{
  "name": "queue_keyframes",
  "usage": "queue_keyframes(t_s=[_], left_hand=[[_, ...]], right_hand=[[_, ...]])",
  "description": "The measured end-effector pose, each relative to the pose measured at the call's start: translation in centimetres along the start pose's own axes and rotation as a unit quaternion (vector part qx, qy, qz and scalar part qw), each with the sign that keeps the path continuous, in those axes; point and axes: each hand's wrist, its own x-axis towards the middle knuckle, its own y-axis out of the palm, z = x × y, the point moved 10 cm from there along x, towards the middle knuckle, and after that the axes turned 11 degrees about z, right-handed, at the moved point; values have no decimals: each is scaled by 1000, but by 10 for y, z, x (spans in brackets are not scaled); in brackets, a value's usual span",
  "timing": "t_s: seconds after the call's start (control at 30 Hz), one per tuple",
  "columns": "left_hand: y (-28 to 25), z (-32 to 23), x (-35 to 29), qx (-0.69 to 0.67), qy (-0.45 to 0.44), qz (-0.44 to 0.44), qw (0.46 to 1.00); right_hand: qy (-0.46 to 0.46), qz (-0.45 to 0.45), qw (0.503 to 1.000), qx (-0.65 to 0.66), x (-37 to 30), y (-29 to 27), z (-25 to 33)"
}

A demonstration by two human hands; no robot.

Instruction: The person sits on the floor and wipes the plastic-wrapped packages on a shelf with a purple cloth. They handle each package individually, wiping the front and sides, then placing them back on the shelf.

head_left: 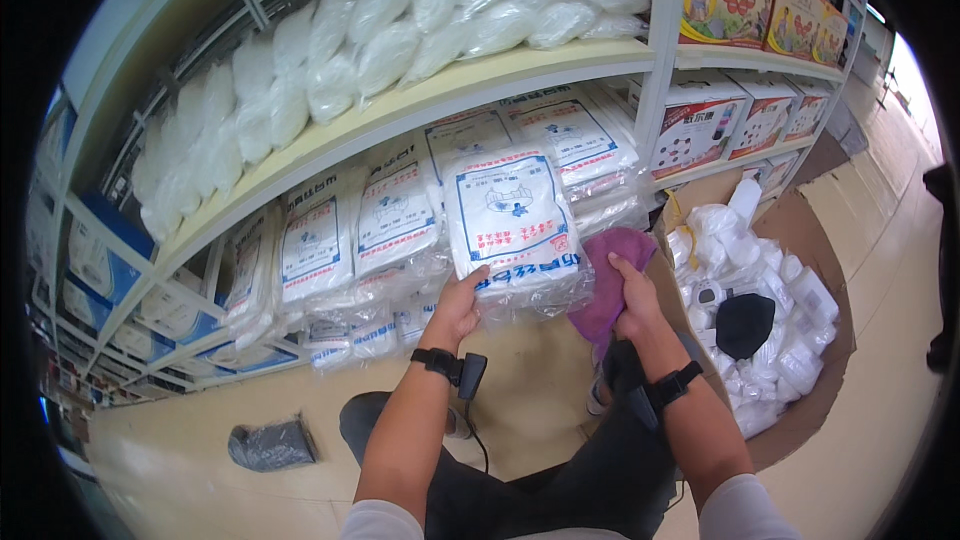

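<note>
the left hand (456, 308) holds a white packet (512, 212), at twelve o'clock, by its seven o'clock edge; the right hand (640, 300) clutches a purple cloth (602, 290) at the packet's four o'clock. steadying seems the step, likely calling next for firm left fingers.

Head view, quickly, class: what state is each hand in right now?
Left hand: closed, holding the near left corner of a white plastic-wrapped package, thumb on top.
Right hand: closed, holding a purple cloth.

package (510, 210): glossy clear plastic | cloth (603, 302): matt fabric | carton (800, 432): matt cardboard
</note>
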Motion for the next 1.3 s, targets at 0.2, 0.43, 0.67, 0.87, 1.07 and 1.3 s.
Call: queue_keyframes(t_s=[0.2, 0.43, 0.67, 0.87, 1.07, 1.3], left_hand=[[-20, 17, -60, -52, 56, 13, 997], [-46, 48, -115, -126, 5, 77, 989], [-39, 55, -96, -175, 57, 112, 976], [-50, 57, -98, -157, 55, 91, 982], [-60, 63, -99, -166, 51, 74, 982], [-88, 71, -90, -179, -65, 76, 979]], right_hand=[[-80, -9, 988, -128, -14, 28, 27], [-120, 60, 776, -617, -19, 123, -12], [-242, 304, 403, -829, -69, 224, -104], [-111, 132, 577, -798, 24, 116, -57], [-7, -58, 915, -399, 52, 2, -37], [116, 34, 979, -165, 38, 44, -92]])
